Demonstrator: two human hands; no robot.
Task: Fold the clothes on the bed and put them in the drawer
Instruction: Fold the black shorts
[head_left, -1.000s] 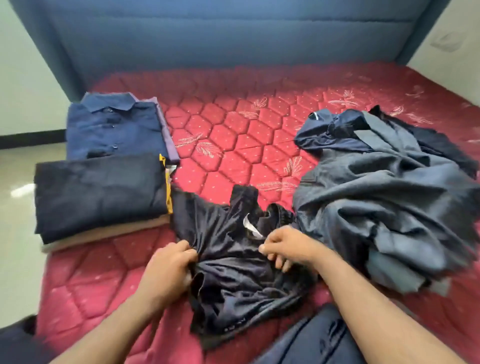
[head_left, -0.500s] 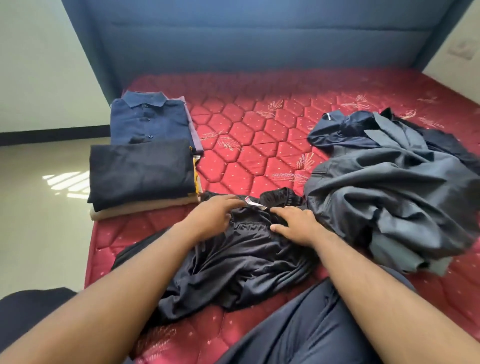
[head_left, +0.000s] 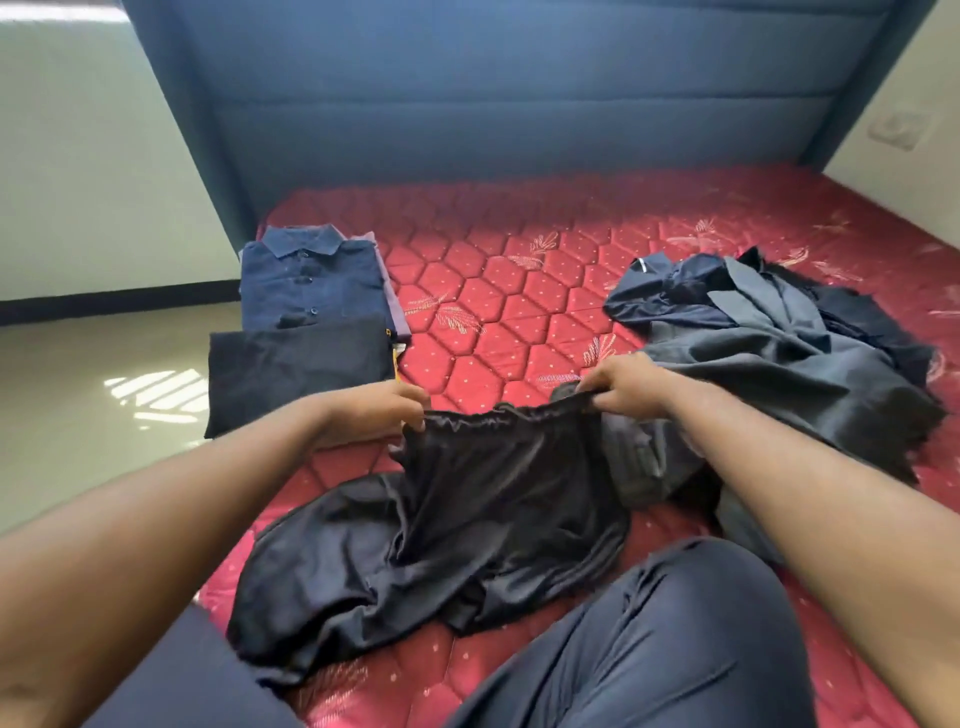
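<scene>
A bed (head_left: 519, 312) with a red quilted mattress stands against a blue padded headboard (head_left: 493, 104), with pale floor to the left. A black pair of shorts (head_left: 467, 519) lies at the near middle of the mattress. The left hand (head_left: 379, 410) pinches one end of the gathered waistband (head_left: 498, 415); the right hand (head_left: 628, 387) pinches the other end, fingers curled on the fabric. The waistband is raised and stretched left to right between the hands, at equal reach from both; the legs of the shorts trail toward the person, crumpled on the mattress. The long axis therefore runs away from the body, so the next fold probably requires the legs to be flattened first. A folded stack (head_left: 301, 338) sits at the left; an unfolded heap (head_left: 779, 353) lies at the right, just beside the right hand. No drawer is visible.
</scene>
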